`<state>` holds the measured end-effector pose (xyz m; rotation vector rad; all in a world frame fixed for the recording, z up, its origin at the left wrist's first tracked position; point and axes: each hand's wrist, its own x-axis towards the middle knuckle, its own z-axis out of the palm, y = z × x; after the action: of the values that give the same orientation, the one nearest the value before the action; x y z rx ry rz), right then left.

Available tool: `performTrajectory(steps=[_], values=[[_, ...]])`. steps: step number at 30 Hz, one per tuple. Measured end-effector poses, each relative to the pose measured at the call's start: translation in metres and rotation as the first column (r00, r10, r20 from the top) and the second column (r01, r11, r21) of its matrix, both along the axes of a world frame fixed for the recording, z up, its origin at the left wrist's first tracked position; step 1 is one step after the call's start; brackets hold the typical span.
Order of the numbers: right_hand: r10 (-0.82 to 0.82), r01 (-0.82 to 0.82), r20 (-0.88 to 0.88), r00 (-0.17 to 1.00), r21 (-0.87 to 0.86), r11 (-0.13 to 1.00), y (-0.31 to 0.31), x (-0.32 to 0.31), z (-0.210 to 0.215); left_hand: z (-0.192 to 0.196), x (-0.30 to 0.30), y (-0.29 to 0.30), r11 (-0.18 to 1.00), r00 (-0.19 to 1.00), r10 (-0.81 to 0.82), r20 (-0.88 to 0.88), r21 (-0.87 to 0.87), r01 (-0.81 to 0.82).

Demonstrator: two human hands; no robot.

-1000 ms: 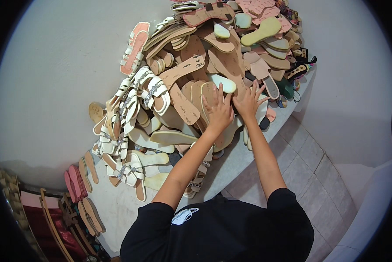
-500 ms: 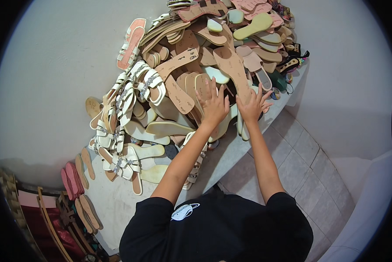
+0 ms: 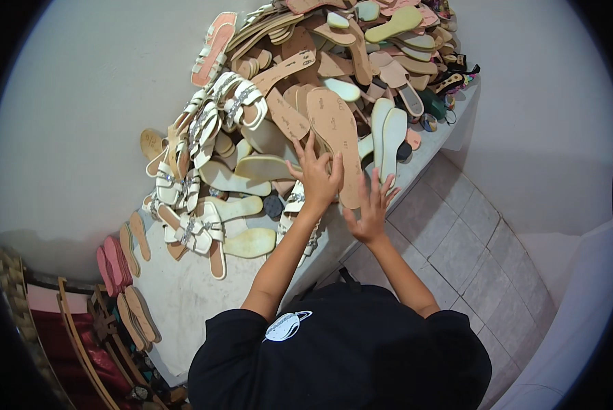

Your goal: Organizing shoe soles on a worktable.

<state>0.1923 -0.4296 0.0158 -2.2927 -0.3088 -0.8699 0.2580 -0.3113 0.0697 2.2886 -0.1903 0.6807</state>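
At the front of the pile [image 3: 287, 115], the tan sole [image 3: 335, 123] is between my left hand [image 3: 318, 179] and right hand [image 3: 370, 210], both loosely open, no grip showing, so a bump could drop it to the floor [image 3: 456, 219].

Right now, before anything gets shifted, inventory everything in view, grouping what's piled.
Large shoe insole: one, tan, between the hands
Pale insoles: two, whitish, right of it
Heaped insoles: uncountable, mostly tan or cream, far side
Yellow insole: one, heap's upper right
Gem-trimmed sandals: several, white, heap's left
Black sandals: count unclear, heap's right edge
Pink insoles: count unclear, table's left edge
Table: one, pale grey, beneath the heap
Floor tiles: several, grey, right
Shirt: one, black, bottom centre
Left hand: one, bare, large insole's left edge
Right hand: one, bare, near its narrow end
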Motion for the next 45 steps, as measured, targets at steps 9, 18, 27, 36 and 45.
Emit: performTrajectory(steps=[9,18,27,36,45], values=[[0.522,-0.515,-0.091,0.848,-0.370,0.773,-0.022,-0.039,-0.007,-0.016,-0.070,0.037,0.999,0.997,0.002,-0.076,-0.038,-0.005],[0.521,-0.520,-0.080,0.850,-0.286,0.805,-0.005,-0.044,0.027,-0.030,-0.118,0.068,0.995,0.992,0.018,-0.129,0.103,-0.005],[0.593,-0.584,-0.175,0.786,-0.528,0.617,0.015,-0.020,0.024,-0.031,-0.151,0.081,0.990,0.995,-0.078,-0.069,0.109,0.086],[0.692,-0.676,-0.233,0.683,-0.561,0.478,0.074,0.020,0.048,-0.036,-0.187,0.115,0.990,0.995,-0.046,-0.084,0.130,0.057],[0.417,-0.430,-0.139,0.898,-0.474,0.768,0.184,0.022,0.043,-0.047,-0.243,0.190,0.979,0.966,0.201,-0.163,0.056,-0.194]])
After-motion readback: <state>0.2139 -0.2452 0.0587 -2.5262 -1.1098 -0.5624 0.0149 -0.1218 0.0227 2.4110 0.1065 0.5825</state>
